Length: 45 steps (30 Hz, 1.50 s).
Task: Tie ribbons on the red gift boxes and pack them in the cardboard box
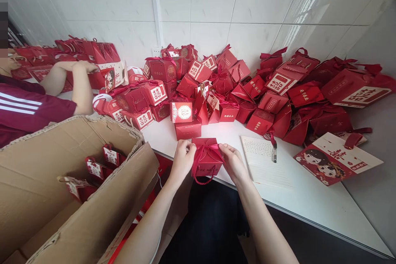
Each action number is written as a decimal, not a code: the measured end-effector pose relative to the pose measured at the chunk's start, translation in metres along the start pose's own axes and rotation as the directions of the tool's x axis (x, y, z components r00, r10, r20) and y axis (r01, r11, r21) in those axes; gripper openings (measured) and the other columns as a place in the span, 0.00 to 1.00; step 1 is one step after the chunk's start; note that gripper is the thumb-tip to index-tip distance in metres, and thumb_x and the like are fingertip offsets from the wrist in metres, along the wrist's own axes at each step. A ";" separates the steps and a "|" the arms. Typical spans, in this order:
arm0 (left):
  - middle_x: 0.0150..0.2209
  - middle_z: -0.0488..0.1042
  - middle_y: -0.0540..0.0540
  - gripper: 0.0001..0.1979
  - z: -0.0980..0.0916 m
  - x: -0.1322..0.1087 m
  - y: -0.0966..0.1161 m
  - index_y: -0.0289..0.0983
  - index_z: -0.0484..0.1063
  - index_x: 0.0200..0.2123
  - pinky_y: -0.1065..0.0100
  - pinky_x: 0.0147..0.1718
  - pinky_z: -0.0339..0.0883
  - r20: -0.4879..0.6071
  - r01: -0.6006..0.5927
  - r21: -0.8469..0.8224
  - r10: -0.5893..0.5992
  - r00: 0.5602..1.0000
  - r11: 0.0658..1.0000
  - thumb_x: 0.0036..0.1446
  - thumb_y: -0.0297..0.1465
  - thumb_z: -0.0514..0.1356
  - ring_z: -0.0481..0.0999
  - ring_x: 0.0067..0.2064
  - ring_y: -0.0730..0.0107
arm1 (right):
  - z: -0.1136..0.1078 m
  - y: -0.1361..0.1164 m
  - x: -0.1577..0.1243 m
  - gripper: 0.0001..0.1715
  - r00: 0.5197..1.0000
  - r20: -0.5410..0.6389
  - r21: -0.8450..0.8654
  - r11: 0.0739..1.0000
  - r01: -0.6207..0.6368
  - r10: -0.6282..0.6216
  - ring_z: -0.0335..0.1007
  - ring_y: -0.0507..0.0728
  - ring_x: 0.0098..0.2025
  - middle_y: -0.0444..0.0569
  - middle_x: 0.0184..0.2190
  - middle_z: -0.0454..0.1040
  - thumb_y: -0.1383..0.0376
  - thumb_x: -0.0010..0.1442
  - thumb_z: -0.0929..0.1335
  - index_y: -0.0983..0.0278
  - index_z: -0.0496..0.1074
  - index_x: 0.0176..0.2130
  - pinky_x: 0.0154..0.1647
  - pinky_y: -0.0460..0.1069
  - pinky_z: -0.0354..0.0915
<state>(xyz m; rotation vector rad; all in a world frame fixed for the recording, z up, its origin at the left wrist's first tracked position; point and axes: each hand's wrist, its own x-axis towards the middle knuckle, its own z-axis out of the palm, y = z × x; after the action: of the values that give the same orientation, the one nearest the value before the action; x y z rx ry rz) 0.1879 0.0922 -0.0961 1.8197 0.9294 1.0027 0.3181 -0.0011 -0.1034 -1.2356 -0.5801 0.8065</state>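
A small red gift box (pixel 206 157) sits at the table's front edge, its top folded shut and a twisted red cord handle (pixel 204 181) hanging down its near side. Across the top runs a red ribbon (pixel 208 147), crossed or knotted in the middle. My left hand (pixel 184 154) pinches the ribbon at the box's left side, fingers closed. On the right, my right hand (pixel 231 160) grips the ribbon's other side between thumb and fingers. Just behind stands another red box (pixel 188 129) with a white-and-gold patterned box (pixel 181 112) above it.
Many red gift boxes (pixel 222 78) are heaped along the wall. An open notebook (pixel 258 156) with a pen (pixel 274 152) lies right, near a red-and-white bag (pixel 328 161). A large cardboard carton (pixel 123 189) holding several red boxes stands left. A co-worker's arm (pixel 82 86) reaches over the table.
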 end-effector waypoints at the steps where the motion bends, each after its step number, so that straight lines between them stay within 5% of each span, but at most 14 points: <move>1: 0.29 0.64 0.49 0.11 -0.001 0.000 0.001 0.38 0.60 0.20 0.68 0.36 0.65 0.013 0.004 0.006 -0.004 1.000 1.000 0.53 0.31 0.52 0.69 0.32 0.70 | 0.000 -0.002 -0.003 0.18 0.995 -0.056 -0.090 0.993 0.075 -0.081 0.58 0.52 0.23 0.41 0.21 0.62 0.52 0.48 0.69 0.62 0.62 0.24 0.26 0.48 0.57; 3: 0.29 0.65 0.49 0.11 -0.003 0.001 0.003 0.38 0.60 0.20 0.68 0.36 0.65 0.046 0.010 0.020 -0.011 0.999 1.000 0.53 0.31 0.53 0.69 0.32 0.70 | 0.001 -0.007 -0.013 0.16 0.918 -0.108 -0.385 0.868 0.315 -0.381 0.65 0.57 0.34 0.48 0.31 0.68 0.53 0.53 0.67 0.62 0.66 0.34 0.35 0.52 0.62; 5: 0.29 0.65 0.50 0.11 -0.005 0.002 0.005 0.38 0.61 0.20 0.68 0.36 0.65 0.071 0.005 0.017 -0.007 0.997 1.000 0.54 0.32 0.52 0.69 0.32 0.71 | 0.006 -0.014 -0.026 0.18 0.755 0.120 -0.638 0.533 0.556 -0.644 0.64 0.61 0.45 0.53 0.41 0.69 0.55 0.55 0.66 0.62 0.65 0.43 0.45 0.57 0.61; 8: 0.28 0.64 0.51 0.10 -0.005 0.003 0.004 0.38 0.60 0.21 0.69 0.35 0.64 0.077 -0.012 -0.021 0.014 0.997 1.000 0.54 0.32 0.52 0.69 0.32 0.71 | 0.015 -0.017 -0.041 0.25 0.576 0.575 -0.644 0.112 0.756 -0.581 0.62 0.64 0.53 0.57 0.48 0.68 0.58 0.56 0.68 0.64 0.63 0.51 0.56 0.63 0.52; 11: 0.27 0.64 0.51 0.10 -0.005 0.003 0.002 0.38 0.60 0.21 0.70 0.34 0.64 0.068 -0.017 -0.024 0.019 0.998 1.000 0.53 0.31 0.52 0.68 0.32 0.72 | 0.019 -0.008 -0.044 0.19 0.525 0.674 -0.634 -0.042 0.772 -0.520 0.65 0.62 0.50 0.56 0.47 0.71 0.66 0.60 0.65 0.65 0.63 0.51 0.57 0.64 0.49; 19: 0.27 0.62 0.51 0.11 0.000 0.003 -0.001 0.38 0.57 0.20 0.69 0.32 0.63 0.010 -0.036 0.059 0.035 0.999 0.998 0.53 0.29 0.51 0.67 0.30 0.72 | 0.012 0.009 -0.037 0.14 0.408 0.507 -0.572 0.057 0.818 -0.759 0.71 0.56 0.40 0.51 0.35 0.74 0.75 0.58 0.62 0.62 0.66 0.44 0.47 0.58 0.63; 22: 0.28 0.63 0.50 0.08 0.000 0.003 0.000 0.38 0.59 0.22 0.67 0.34 0.64 -0.007 -0.068 0.102 0.069 0.998 0.992 0.53 0.29 0.51 0.68 0.32 0.70 | 0.010 0.011 -0.035 0.13 0.407 0.467 -0.562 0.092 0.822 -0.785 0.71 0.57 0.39 0.51 0.34 0.73 0.74 0.57 0.63 0.62 0.65 0.42 0.45 0.58 0.65; 25: 0.34 0.67 0.47 0.02 -0.004 0.005 0.006 0.38 0.64 0.30 0.63 0.42 0.64 -0.021 -0.221 0.116 0.225 0.974 0.968 0.54 0.28 0.52 0.69 0.40 0.66 | 0.010 0.011 -0.034 0.11 0.406 0.461 -0.573 0.085 0.815 -0.789 0.71 0.57 0.39 0.51 0.35 0.73 0.73 0.56 0.64 0.62 0.65 0.41 0.46 0.59 0.65; 28: 0.40 0.69 0.46 0.05 -0.007 0.010 0.013 0.39 0.68 0.32 0.59 0.50 0.59 0.160 -0.345 0.123 0.325 0.932 0.930 0.54 0.28 0.53 0.67 0.47 0.64 | 0.011 0.011 -0.035 0.10 0.393 0.477 -0.583 0.053 0.811 -0.786 0.70 0.57 0.39 0.52 0.35 0.73 0.73 0.55 0.64 0.63 0.65 0.39 0.46 0.59 0.65; 33: 0.44 0.68 0.46 0.06 -0.008 0.019 0.012 0.39 0.71 0.28 0.57 0.53 0.58 0.384 -0.311 0.106 0.250 0.889 0.945 0.54 0.30 0.55 0.68 0.49 0.62 | 0.011 0.014 -0.036 0.14 0.417 0.496 -0.581 0.066 0.811 -0.762 0.70 0.57 0.41 0.51 0.36 0.72 0.76 0.55 0.62 0.61 0.66 0.40 0.48 0.60 0.63; 45: 0.42 0.67 0.45 0.04 -0.003 0.022 0.010 0.40 0.73 0.25 0.55 0.52 0.61 0.369 -0.290 0.129 0.225 0.902 0.948 0.47 0.26 0.59 0.69 0.48 0.59 | 0.021 0.012 -0.042 0.12 0.436 0.486 -0.595 0.079 0.800 -0.757 0.69 0.56 0.38 0.47 0.33 0.74 0.74 0.58 0.62 0.60 0.68 0.40 0.50 0.60 0.59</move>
<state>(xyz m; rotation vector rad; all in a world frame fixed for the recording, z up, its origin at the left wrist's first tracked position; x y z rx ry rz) 0.1958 0.1087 -0.0799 2.2309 0.5827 0.7270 0.2742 -0.0213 -0.1078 -1.3680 -1.6127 -0.4979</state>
